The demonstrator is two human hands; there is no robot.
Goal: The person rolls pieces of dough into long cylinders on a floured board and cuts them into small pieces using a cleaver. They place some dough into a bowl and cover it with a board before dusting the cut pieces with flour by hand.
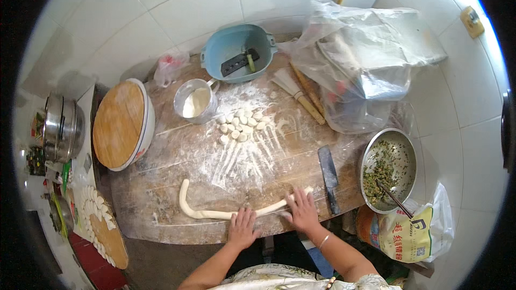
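A long rope of dough lies near the front edge of the wooden board, its left end bent upward. My left hand rests flat on the rope's middle, fingers stretched out. On its right stretch lies my right hand, fingers spread and palm down, with the rope's tip showing beside the fingers. Beyond both hands sits a cluster of small cut dough pieces on streaked flour. A dark-bladed cleaver lies to the right of my right hand.
A metal bowl of chopped filling with chopsticks stands at right, above a flour bag. Behind are a flour cup, blue basin, brush and plastic-covered box. Left are a lidded basin and dumplings.
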